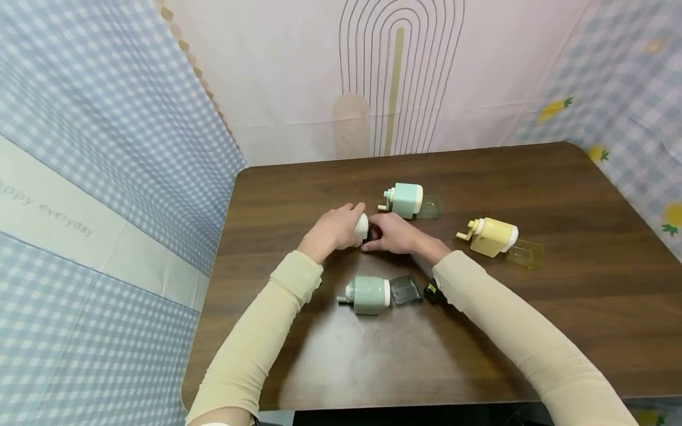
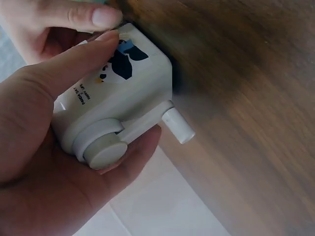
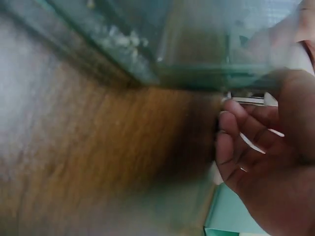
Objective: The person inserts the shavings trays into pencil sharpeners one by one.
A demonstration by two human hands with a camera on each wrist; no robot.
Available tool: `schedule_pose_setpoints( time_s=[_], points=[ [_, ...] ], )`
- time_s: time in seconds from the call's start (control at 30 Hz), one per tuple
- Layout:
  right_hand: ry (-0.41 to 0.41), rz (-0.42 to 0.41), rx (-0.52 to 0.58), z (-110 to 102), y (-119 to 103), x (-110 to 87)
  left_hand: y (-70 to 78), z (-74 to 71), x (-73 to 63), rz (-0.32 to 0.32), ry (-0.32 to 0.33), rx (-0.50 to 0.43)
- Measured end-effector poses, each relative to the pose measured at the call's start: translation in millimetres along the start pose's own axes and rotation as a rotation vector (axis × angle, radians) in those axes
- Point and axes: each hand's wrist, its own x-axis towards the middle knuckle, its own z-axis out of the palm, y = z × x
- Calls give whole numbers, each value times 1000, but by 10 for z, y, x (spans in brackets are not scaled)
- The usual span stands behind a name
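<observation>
A white hand-crank pencil sharpener [image 2: 128, 88] with a dark printed picture lies in my left hand [image 1: 335, 229]. In the left wrist view the left thumb presses along its printed side, while fingers wrap underneath. Its crank points away from the palm. My right hand [image 1: 396, 232] is at the sharpener's other end, thumb and curled fingers gripping there; what they pinch is mostly hidden. The right fingertips [image 3: 226, 140] show beside a pale edge in the right wrist view. A blurred clear drawer [image 3: 197, 73] fills the top of that view.
A dark green sharpener [image 1: 369, 294] with its smoky drawer [image 1: 406, 290] out stands nearer me. Behind the right hand is a teal sharpener [image 1: 406, 200]; farther right, a yellow one [image 1: 492, 236]. Both have drawers out. All are on a brown wooden table [image 1: 586, 331] bordered by curtains.
</observation>
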Motion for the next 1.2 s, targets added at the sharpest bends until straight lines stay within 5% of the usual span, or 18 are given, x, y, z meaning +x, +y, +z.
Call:
schedule_pose_setpoints(
  time_s=[0.13, 0.27, 0.37, 0.47, 0.53, 0.63, 0.8, 1.0, 1.2],
  points=[
    [-28, -20, 20, -11, -38, -126, -36, 39, -28, -39, 0, -36],
    [-22, -61, 6, -52, -75, -384, -23, 27, -101, -38, 68, 47],
    [3, -100, -18, -47, -54, -622, 84, -41, -205, 28, 193, 152],
    [46, -128, -57, -22, -29, -868, 284, -122, -367, 173, 290, 180],
    [66, -134, -104, -10, -18, -1033, 427, -143, -496, 283, 261, 136],
    [42, -92, -180, -3, -11, -1278, 591, -91, -678, 363, 99, 53],
    [-49, -25, -234, 9, -40, -1535, 689, 97, -848, 289, -102, 61],
    [-85, -27, -251, 6, -101, -1602, 700, 320, -896, 230, -150, 94],
    [-64, -51, -238, -2, -88, -1606, 693, 423, -834, 265, -116, 74]
  ],
)
